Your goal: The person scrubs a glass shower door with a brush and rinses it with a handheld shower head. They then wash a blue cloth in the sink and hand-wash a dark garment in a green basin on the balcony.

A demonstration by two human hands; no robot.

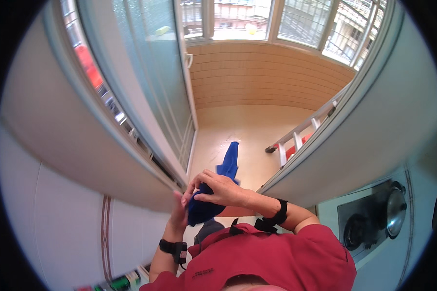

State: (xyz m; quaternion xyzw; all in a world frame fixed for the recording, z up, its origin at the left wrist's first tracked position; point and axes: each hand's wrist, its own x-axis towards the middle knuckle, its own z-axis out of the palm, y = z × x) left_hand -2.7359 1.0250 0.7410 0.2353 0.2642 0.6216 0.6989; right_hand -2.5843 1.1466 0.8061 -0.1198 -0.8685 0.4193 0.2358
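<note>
A blue cloth [230, 160] hangs bunched between my two hands, in front of my red shirt, its narrow end pointing towards the floor of the doorway. My right hand [220, 187] is curled over the top of the cloth, thumb and fingers pinching it. At the cloth's left edge is my left hand [181, 209], its fingers touching or close to the fingertips of my right hand; whether it grips the fabric is hard to see. Both forearms wear black straps, the left one with a small device.
A frosted glass door [167, 91] stands at the left of the doorway. An aluminium ladder [296, 140] leans at the right, beside something red. Low at the right, a gas stove [360, 222] carries a lidded metal pan [396, 212]. Green bottles or packages [122, 282] lie at lower left.
</note>
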